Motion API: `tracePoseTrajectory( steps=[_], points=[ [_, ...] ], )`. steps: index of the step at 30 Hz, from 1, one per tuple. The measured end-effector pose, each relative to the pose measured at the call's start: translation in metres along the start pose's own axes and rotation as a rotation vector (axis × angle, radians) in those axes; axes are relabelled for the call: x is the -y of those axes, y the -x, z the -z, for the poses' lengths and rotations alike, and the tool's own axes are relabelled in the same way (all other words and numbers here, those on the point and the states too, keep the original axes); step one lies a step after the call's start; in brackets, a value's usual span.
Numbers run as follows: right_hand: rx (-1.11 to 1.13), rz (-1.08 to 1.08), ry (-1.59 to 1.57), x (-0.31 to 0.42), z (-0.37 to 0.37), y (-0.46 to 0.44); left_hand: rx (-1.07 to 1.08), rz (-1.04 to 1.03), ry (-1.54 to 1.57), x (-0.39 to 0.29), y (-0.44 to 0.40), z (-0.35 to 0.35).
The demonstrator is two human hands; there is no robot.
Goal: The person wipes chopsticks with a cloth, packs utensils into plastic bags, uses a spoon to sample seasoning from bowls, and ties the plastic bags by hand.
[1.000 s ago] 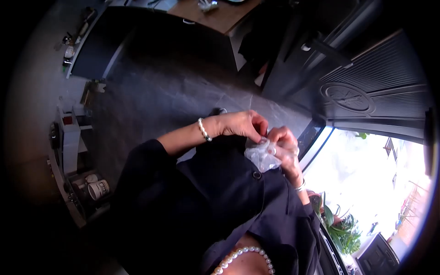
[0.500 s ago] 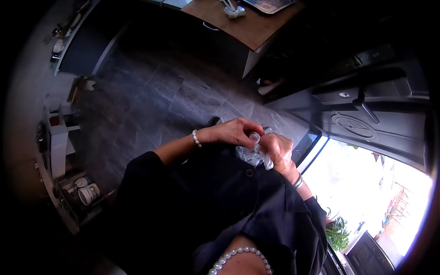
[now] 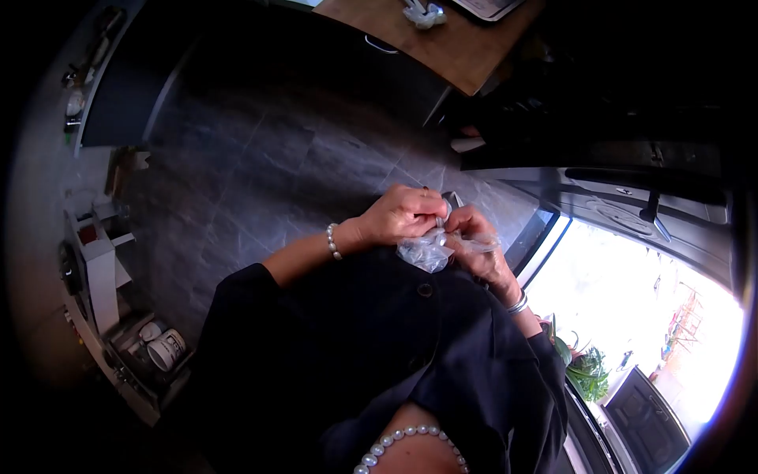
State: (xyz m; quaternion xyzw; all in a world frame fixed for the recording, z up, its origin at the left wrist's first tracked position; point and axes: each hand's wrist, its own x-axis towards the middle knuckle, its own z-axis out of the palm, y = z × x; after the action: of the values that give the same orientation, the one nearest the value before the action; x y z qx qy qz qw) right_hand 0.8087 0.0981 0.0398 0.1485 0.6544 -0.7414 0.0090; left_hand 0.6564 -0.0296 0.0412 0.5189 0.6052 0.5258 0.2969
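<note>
A crumpled clear plastic bag (image 3: 424, 251) is held in front of the dark shirt, between my two hands. My left hand (image 3: 401, 215), with a pearl bracelet at the wrist, is closed in a pinch on the bag's gathered upper part. On the other side, my right hand (image 3: 483, 246), wearing silvery bangles, has its fingers curled round another part of the same bag. The two sets of fingertips nearly meet. Whether anything lies inside the bag, I cannot make out.
A wooden-topped table (image 3: 442, 43) at the top bears another crumpled plastic bag (image 3: 424, 14) and a tray (image 3: 483, 6). On the right stands a dark door (image 3: 624, 207) beside a bright doorway with a green plant (image 3: 588, 373). Shelves (image 3: 99, 265) and a white tub (image 3: 166, 349) line the left.
Both hands have risen slightly, still on the bag. My left fingers have closed tighter, and more plastic now spreads over my right hand. The camera's view has shifted a little.
</note>
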Motion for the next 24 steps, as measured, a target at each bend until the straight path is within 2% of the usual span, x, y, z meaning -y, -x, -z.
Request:
tracePoseTrajectory(
  steps=[2, 3, 4, 6, 7, 10, 11, 13, 16, 17, 20, 21, 24],
  points=[
    [-0.032, 0.018, 0.06, 0.0, -0.001, -0.012, -0.121, 0.042, 0.051, 0.02, 0.007, -0.008],
    [-0.104, 0.202, 0.282, -0.004, -0.002, -0.019, -0.154, 0.084, -0.009, 0.02, 0.005, -0.008],
    [-0.113, 0.325, 0.345, 0.0, -0.002, -0.03, -0.185, 0.141, 0.027, 0.022, 0.004, -0.006],
    [-0.074, 0.342, 0.473, 0.023, -0.001, -0.044, -0.252, 0.341, 0.242, 0.03, -0.002, -0.003],
    [-0.132, 0.394, 0.563, 0.023, 0.0, -0.052, -0.283, 0.476, 0.459, 0.034, -0.006, -0.001],
    [-0.305, 0.413, 0.516, 0.013, 0.008, -0.071, -0.388, 0.898, 0.787, 0.028, -0.026, 0.014],
    [-0.276, 0.399, 0.585, 0.014, 0.014, -0.079, -0.349, 0.844, 0.771, 0.029, -0.03, 0.022],
    [-0.215, 0.374, 0.52, 0.016, 0.022, -0.096, -0.264, 0.744, 0.736, 0.031, -0.038, 0.037],
    [-0.116, 0.329, 0.411, 0.024, 0.035, -0.119, -0.262, 0.703, 0.322, 0.022, -0.059, 0.05],
    [-0.081, 0.311, 0.375, 0.025, 0.039, -0.126, -0.344, 0.65, 0.195, 0.019, -0.064, 0.051],
    [0.097, 0.197, 0.197, 0.027, 0.047, -0.134, -0.323, -0.019, -0.65, 0.034, -0.066, 0.067],
    [0.108, 0.059, 0.036, 0.03, 0.046, -0.137, -0.273, -0.07, -0.797, 0.024, -0.074, 0.076],
    [0.109, 0.148, 0.078, 0.034, 0.045, -0.145, -0.279, -0.026, -0.773, 0.031, -0.081, 0.087]
  ],
)
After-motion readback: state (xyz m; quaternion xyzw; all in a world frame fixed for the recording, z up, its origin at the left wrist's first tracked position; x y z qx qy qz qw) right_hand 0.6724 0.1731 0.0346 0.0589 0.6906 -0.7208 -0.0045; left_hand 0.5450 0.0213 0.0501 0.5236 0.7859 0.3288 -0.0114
